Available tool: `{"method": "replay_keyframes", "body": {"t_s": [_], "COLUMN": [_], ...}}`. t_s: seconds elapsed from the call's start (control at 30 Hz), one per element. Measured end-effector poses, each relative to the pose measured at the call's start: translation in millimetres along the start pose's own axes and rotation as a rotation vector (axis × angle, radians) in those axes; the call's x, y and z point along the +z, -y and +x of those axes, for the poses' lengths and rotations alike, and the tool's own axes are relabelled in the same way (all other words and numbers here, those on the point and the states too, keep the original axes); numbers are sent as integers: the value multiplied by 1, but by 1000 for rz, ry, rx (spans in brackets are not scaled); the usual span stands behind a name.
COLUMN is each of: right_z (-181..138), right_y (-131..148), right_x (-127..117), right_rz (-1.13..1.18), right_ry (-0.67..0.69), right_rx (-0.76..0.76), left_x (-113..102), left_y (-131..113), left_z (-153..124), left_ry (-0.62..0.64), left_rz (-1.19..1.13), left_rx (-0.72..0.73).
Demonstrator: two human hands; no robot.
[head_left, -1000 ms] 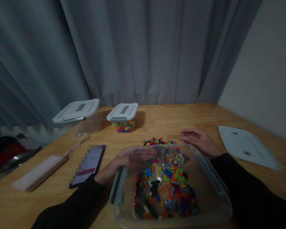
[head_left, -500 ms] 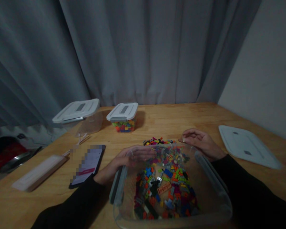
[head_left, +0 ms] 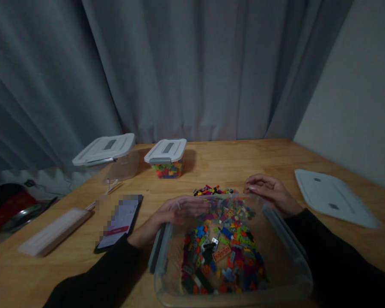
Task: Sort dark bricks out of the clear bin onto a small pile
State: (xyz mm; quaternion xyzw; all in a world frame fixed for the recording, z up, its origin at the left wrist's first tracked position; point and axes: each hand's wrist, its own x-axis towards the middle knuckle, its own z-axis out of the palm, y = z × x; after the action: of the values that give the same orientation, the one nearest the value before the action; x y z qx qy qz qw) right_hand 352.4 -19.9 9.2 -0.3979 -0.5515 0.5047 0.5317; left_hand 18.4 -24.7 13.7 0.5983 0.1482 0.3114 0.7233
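Note:
A clear plastic box [head_left: 285,252] without its lid stands in front of me, with mixed toy building bricks [head_left: 223,256] spread on its bottom. Beyond its far wall is a pile of small bricks [head_left: 213,190] on the table. My left hand [head_left: 182,209] reaches past the box's far left corner, fingers stretched out together toward the pile and seen partly through the clear plastic; it is open. At the far right corner, beside the pile, my right hand [head_left: 269,190] has its thumb and curled fingers closed together. Whatever may be between those fingertips is hidden.
A lidded tub of bricks [head_left: 167,160] and a larger lidded clear tub [head_left: 120,160] stand at the back left. On the left lie a phone [head_left: 125,222] and a pale power bank [head_left: 56,231] with a cable. A white lid [head_left: 333,196] rests at right.
My right hand has shifted slightly right, away from the brick pile, and its fingers are curled in more. The left hand and the box look nearly the same.

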Motion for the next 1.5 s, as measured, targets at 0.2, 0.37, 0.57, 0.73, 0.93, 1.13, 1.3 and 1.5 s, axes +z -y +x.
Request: {"method": "replay_keyframes", "body": {"t_s": [0.2,0.37,0.57,0.73,0.93,1.13,1.3,1.5], "right_z": [17,19,15,16,17,17,20,20], "right_y": [-26,-43,-41,-40,-29,-29,-42,-45], "right_x": [-15,-35,-50,-57,-42,-32,-37,-40], "right_rz": [-439,-787,-853,-881,-896,-801,-729,-706], "right_ry": [-8,196,250,314,405,372,356,385], "right_rx": [-24,-120,-54,-16,2,40,24,15], "left_x": [-1,0,0,1,0,-1,-4,-4], "left_y": [1,1,0,0,1,2,4,4], "left_z": [-1,-1,-1,-1,0,0,0,-1], "left_ry": [-2,2,3,-18,-3,13,-1,5], "left_rz": [-12,0,14,10,6,-20,-9,-4], "left_rx": [-3,-1,11,2,10,13,1,1]}}
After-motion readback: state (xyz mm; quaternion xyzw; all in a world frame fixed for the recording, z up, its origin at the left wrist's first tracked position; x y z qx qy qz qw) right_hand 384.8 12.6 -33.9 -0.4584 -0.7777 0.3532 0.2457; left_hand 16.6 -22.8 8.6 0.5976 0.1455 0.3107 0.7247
